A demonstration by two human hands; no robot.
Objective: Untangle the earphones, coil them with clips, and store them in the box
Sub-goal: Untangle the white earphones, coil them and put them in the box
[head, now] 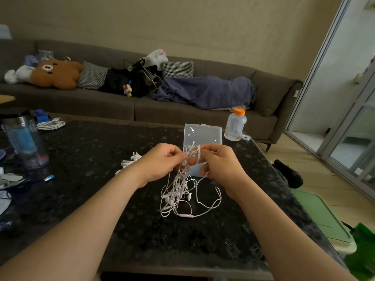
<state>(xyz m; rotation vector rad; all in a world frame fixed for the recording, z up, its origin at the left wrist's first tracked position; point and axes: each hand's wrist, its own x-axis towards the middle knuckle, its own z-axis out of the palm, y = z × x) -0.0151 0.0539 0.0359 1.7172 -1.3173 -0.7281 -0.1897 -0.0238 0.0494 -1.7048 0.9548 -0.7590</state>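
Left hand [162,161] and right hand [221,165] pinching tangled earphones [176,195], open clear plastic box [203,134] just behind, contents hidden, bottle [235,126] at table [101,159] far-right edge

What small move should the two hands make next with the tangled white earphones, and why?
Probably ease the hands apart to loosen the knot: the left hand and right hand both pinch strands at the top of the tangled white earphone cables, whose loops hang bunched down to the dark speckled table.
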